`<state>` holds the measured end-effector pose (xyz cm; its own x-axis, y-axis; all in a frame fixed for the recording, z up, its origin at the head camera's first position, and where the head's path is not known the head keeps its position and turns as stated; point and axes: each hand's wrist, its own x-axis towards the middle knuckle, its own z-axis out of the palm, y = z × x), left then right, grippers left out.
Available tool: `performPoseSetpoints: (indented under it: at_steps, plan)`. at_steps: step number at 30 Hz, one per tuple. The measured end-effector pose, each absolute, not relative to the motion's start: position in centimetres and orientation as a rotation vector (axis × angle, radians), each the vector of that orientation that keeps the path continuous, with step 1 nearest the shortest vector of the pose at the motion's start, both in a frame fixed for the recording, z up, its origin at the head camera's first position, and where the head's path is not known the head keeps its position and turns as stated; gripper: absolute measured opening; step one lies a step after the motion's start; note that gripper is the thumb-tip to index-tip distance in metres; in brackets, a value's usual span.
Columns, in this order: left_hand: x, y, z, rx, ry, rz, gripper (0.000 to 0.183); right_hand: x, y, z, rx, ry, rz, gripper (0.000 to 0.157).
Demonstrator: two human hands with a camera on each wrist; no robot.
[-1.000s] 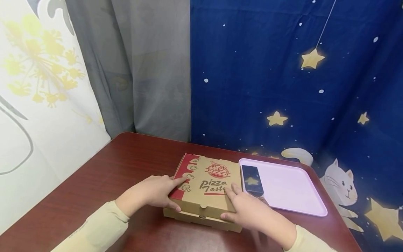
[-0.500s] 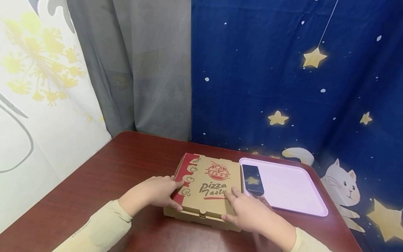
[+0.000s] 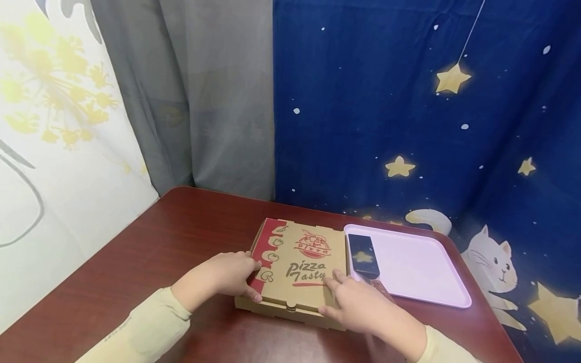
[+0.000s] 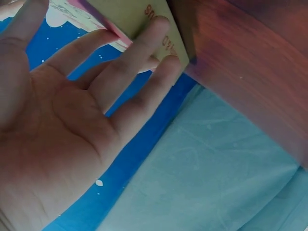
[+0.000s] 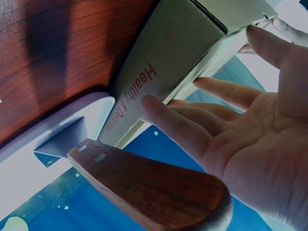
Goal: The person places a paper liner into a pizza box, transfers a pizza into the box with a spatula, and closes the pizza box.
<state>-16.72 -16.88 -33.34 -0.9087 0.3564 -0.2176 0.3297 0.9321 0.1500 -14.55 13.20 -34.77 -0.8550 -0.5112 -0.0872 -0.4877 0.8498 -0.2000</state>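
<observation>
A brown cardboard pizza box (image 3: 303, 297) with a red printed strip lies on the table, its lid down. My left hand (image 3: 229, 275) touches the box's left side, thumb near the front corner. In the left wrist view its fingers (image 4: 137, 55) extend along the printed side wall. My right hand (image 3: 363, 305) rests at the right front edge, fingertips on the lid. The right wrist view shows its fingers (image 5: 178, 122) extended against the side wall. Beside the box a cleaver (image 3: 363, 256) has its shiny blade on a lilac tray (image 3: 422, 264); its wooden handle (image 5: 149, 185) sticks out toward my right hand.
The dark red wooden table (image 3: 181, 237) has rounded corners. A grey curtain (image 3: 231, 101) and a blue starry curtain (image 3: 354, 101) hang behind it. A white patterned cloth (image 3: 68, 201) hangs at the left.
The box lid has come down from slightly raised onto the base, with both hands on its sides. Since half a second ago the hands have barely moved; the view shifts slightly.
</observation>
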Motion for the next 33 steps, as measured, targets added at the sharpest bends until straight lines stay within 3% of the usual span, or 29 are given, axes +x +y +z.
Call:
performPoseSetpoints:
  at_steps: [4, 10, 14, 21, 28, 33]
  plan:
    - [-16.5, -16.5, -33.0, 0.491, 2.841, 0.199, 0.053, -14.5, 13.1, -34.6, -0.793, 2.878, -0.247, 0.073]
    - [-16.2, -16.2, -32.7, 0.573, 2.81, 0.185, 0.078, -14.0, 12.6, -34.5, -0.772, 2.87, -0.251, 0.079]
    - [-15.7, -15.8, -32.8, 0.656, 2.788, 0.128, 0.08, -13.7, 12.4, -34.6, -0.789, 2.874, -0.251, 0.082]
    - [-15.5, -15.1, -32.9, 0.731, 2.816, 0.008, 0.064, -13.8, 12.3, -34.5, -0.944, 2.952, -0.137, 0.043]
    - [-15.5, -14.7, -32.9, 0.792, 2.86, -0.046, 0.037, -13.9, 11.8, -34.1, -1.017, 2.922, 0.061, 0.037]
    - [-15.4, -14.6, -32.8, 0.836, 2.851, -0.031, 0.035, -13.6, 11.1, -34.1, -1.11, 2.854, 0.274, 0.037]
